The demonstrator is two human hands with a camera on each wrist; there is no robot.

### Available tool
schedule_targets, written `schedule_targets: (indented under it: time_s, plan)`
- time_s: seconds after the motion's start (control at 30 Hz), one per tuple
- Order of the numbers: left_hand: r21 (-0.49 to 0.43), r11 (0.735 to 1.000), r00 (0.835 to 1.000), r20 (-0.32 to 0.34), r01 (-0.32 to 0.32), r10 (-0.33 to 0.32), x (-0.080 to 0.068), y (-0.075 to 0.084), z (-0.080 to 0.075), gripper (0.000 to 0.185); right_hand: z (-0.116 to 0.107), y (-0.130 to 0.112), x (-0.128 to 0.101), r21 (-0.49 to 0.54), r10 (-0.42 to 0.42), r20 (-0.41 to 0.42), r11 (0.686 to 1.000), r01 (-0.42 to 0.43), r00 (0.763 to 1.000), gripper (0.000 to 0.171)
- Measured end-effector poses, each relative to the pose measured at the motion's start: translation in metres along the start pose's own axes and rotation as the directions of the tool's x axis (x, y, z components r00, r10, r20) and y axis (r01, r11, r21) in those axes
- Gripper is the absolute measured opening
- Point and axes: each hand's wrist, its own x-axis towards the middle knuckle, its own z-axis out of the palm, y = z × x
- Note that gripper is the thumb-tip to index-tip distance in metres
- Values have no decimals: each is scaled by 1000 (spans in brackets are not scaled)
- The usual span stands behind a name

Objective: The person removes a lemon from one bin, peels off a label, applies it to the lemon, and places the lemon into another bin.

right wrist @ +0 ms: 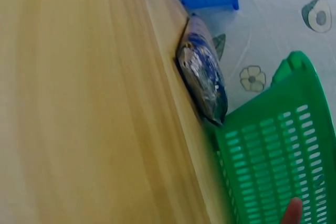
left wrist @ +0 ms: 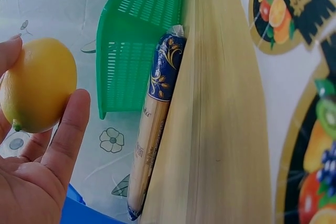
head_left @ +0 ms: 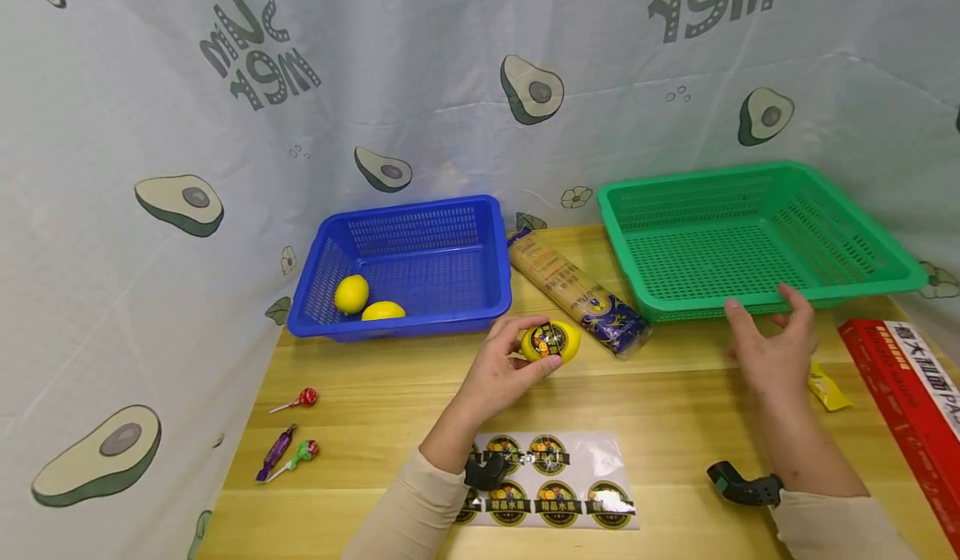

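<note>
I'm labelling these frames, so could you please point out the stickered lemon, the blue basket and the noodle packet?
stickered lemon (head_left: 551,341), head view, on its sticker, gripped by the left hand (head_left: 498,372).
blue basket (head_left: 397,323), head view, on its front rim.
noodle packet (head_left: 558,281), head view, on its pale middle.

We see two baskets at the back of the tabletop (head_left: 390,393): the left basket (head_left: 420,247) holds two lemons (head_left: 351,293), the right basket (head_left: 750,235) stands well apart from it. A noodle pack (head_left: 573,289) lies between them. Before the left basket, our left hand (head_left: 498,368) holds a third lemon (head_left: 551,341); our right hand (head_left: 772,347) hovers at the right basket's front rim. A sticker sheet (head_left: 551,477) lies nearest us, sweets (head_left: 288,439) at far left, a box (head_left: 911,393) at far right.
</note>
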Motion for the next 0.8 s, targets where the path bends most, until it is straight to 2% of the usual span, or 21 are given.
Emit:
schedule_targets:
  time_s: [0.23, 0.43, 0.53, 0.63, 0.73, 0.8]
  plan:
    - [-19, 1000, 1000, 10, 7, -7, 1, -2, -1, 54, 0, -1, 11, 7, 71, 37, 997, -72, 997, 80]
    - [36, 999, 999, 42, -8, 7, 12, 6, -1, 55, 2, 0, 13, 110, 127, 36, 985, -131, 991, 81]
    - [95, 994, 994, 104, -45, 35, 27, 19, -1, 56, 3, -1, 13, 210, 159, 21, 965, -159, 987, 81]
    - [157, 984, 980, 194, -85, 54, 49, 35, 1, 57, 5, -2, 15, 282, 182, -3, 944, -174, 983, 79]
    - [241, 964, 964, 260, -116, 50, 74, 53, 5, 58, 6, -2, 17, 289, 185, -15, 942, -173, 983, 78]
    - [318, 938, 960, 276, -138, 47, 91, 63, 8, 59, 7, -2, 18, 279, 180, -14, 945, -169, 984, 79]
